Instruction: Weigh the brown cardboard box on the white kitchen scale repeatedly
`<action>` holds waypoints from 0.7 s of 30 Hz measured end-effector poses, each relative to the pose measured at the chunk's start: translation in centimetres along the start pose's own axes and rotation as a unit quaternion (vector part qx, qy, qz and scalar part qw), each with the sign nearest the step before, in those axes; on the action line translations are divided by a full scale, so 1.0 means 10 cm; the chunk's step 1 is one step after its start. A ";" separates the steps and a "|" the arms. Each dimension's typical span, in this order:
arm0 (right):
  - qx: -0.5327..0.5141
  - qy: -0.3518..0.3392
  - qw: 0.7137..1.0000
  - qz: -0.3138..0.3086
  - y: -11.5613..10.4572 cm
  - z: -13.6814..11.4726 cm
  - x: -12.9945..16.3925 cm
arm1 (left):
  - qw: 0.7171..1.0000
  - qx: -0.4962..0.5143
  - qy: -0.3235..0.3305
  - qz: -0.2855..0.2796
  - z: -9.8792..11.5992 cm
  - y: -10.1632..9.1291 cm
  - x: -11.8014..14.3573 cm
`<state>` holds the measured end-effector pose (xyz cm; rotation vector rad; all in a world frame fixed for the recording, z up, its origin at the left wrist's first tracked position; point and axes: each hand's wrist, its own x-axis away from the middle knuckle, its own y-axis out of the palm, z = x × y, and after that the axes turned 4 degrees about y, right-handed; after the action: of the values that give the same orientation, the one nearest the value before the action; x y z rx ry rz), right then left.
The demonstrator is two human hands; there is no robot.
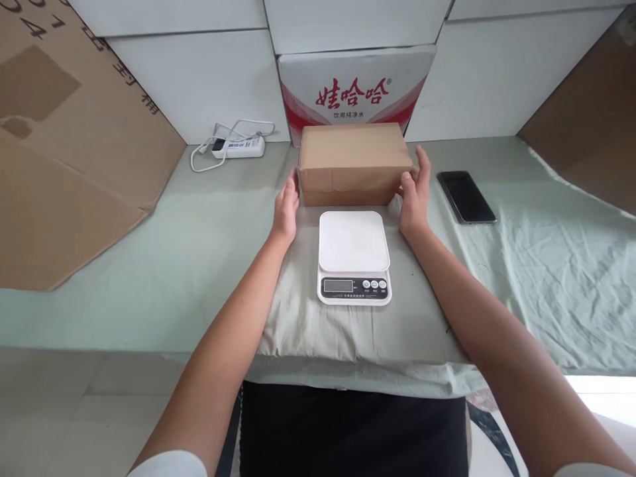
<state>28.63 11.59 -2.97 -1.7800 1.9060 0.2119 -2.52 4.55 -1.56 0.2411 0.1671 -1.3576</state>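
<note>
Both hands are spread flat against the ends of the brown cardboard box [354,162]: my left hand [286,209] beside its left end, my right hand [415,192] touching its right end, thumb on the front corner. Neither grips anything else. That box sits on the pale green cloth [149,265], just behind the white kitchen scale [353,256]. Farther out lie a black phone [466,197], a white power strip [238,147] and a red-and-white printed carton [354,86].

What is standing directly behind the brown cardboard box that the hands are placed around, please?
Behind the brown cardboard box a white-and-red water carton leans against the white wall. Its printed top shows; its lower part is covered by the box.
</note>
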 end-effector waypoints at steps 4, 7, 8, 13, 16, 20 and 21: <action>0.024 0.009 0.999 0.032 -0.09 0.00 0.03 | 0.999 -0.008 0.008 0.043 0.03 -0.35 -0.12; 0.010 0.015 0.999 0.050 -0.10 0.02 0.04 | 0.998 -0.009 0.021 0.057 0.05 -0.58 -0.18; -0.001 0.024 0.998 0.055 -0.09 0.03 0.04 | 0.998 -0.014 0.023 0.065 0.05 -0.64 -0.19; -0.047 0.065 0.994 0.080 -0.07 0.00 0.05 | 0.994 -0.028 0.023 0.105 0.03 -0.76 -0.22; -0.059 0.077 0.991 0.087 -0.07 -0.02 0.05 | 0.995 -0.023 0.032 0.093 -0.04 -0.81 -0.24; -0.067 0.086 0.989 0.096 -0.07 0.01 0.04 | 0.995 -0.014 0.040 0.085 -0.14 -0.88 -0.29; -0.067 0.087 0.989 0.096 -0.07 0.02 0.04 | 0.995 -0.011 0.042 0.088 -0.16 -0.89 -0.30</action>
<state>29.33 11.24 -3.14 -1.7487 2.2384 0.2674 -11.79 6.04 -2.96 0.2870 0.2262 -1.1711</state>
